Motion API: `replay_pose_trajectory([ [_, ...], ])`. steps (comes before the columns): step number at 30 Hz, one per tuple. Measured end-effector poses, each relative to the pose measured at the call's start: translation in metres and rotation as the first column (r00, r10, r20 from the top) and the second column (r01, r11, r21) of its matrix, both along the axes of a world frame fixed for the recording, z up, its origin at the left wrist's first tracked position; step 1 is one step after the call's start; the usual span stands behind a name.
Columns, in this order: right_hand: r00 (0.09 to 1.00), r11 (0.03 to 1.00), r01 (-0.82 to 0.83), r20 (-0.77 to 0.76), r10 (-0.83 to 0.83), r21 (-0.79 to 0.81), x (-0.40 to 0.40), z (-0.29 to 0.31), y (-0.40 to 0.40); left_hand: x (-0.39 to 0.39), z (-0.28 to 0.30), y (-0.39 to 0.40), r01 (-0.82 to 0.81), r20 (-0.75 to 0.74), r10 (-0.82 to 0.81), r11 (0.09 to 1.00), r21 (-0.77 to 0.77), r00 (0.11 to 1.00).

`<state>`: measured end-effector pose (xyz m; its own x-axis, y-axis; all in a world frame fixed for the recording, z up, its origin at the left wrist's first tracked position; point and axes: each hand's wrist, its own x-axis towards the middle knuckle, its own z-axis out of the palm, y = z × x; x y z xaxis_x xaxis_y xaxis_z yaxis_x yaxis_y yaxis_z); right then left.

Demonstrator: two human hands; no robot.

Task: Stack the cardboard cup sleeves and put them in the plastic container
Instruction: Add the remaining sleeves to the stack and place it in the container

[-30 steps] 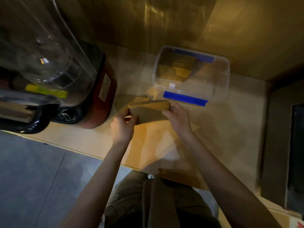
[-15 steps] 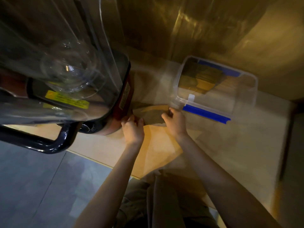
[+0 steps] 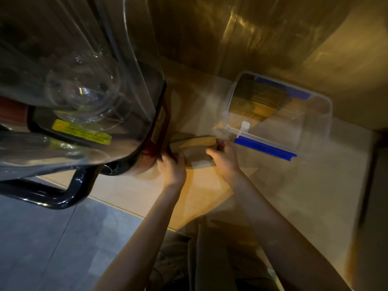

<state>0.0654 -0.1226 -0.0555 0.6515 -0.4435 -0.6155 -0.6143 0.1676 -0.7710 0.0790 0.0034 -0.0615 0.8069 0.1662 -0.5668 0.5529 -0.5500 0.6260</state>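
Two hands on the sleeve stack, container up and to the right.

Left hand (image 3: 172, 166) and right hand (image 3: 223, 157) each curl around one end of the cup sleeves (image 3: 197, 151), flat on the counter (image 3: 283, 185) beside the blender (image 3: 84, 91). Stack's long axis runs left-right. Plastic container (image 3: 310, 122) lies just beyond the right hand, already holding sleeves; right hand nearer. Forearms extended, wrists low.

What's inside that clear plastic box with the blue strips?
Through the clear plastic container you can see a pile of brown cardboard sleeves toward its far left end. The near right part looks bare. How many sleeves there are, or what lies beneath them, can't be made out.
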Motion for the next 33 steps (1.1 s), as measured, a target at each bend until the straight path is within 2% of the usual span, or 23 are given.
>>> replay_pose_trajectory([
  [3,0.999,0.998,-0.014,-0.028,0.016,0.065,0.0,0.007,-0.004,0.0,0.0,0.001,-0.039,-0.037,0.037,0.998,-0.048,0.999],
  [6,0.989,0.988,-0.122,-0.072,0.129,0.092,-0.009,0.011,-0.012,-0.004,-0.003,0.009,-0.035,-0.058,0.028,0.991,-0.13,0.998],
  [10,0.966,0.969,-0.232,-0.096,0.239,0.08,-0.037,0.013,-0.027,-0.017,-0.001,0.016,0.089,-0.117,-0.114,0.975,-0.204,0.986],
  [13,0.97,0.971,-0.235,-0.046,0.237,0.033,-0.067,0.011,-0.037,-0.032,0.006,0.013,0.223,-0.062,-0.241,0.95,-0.217,0.968],
  [17,0.988,0.99,-0.13,0.076,0.134,-0.063,-0.112,0.007,-0.034,-0.055,0.011,0.007,0.43,0.092,-0.42,0.873,-0.232,0.903],
  [19,0.992,0.992,-0.018,0.119,0.032,-0.121,-0.134,0.008,-0.03,-0.067,0.012,0.002,0.478,0.171,-0.448,0.842,-0.249,0.878],
  [22,0.985,0.98,0.056,0.169,-0.024,-0.19,-0.158,0.013,-0.026,-0.079,0.014,-0.006,0.54,0.27,-0.478,0.804,-0.249,0.836],
  [28,0.991,0.976,0.006,0.129,0.023,-0.217,-0.177,0.003,-0.027,-0.089,0.006,-0.018,0.592,0.229,-0.546,0.762,-0.262,0.806],
  [33,0.985,0.97,0.135,0.128,-0.111,-0.201,-0.176,-0.004,-0.016,-0.1,0.004,-0.025,0.521,0.236,-0.469,0.809,-0.272,0.851],
])
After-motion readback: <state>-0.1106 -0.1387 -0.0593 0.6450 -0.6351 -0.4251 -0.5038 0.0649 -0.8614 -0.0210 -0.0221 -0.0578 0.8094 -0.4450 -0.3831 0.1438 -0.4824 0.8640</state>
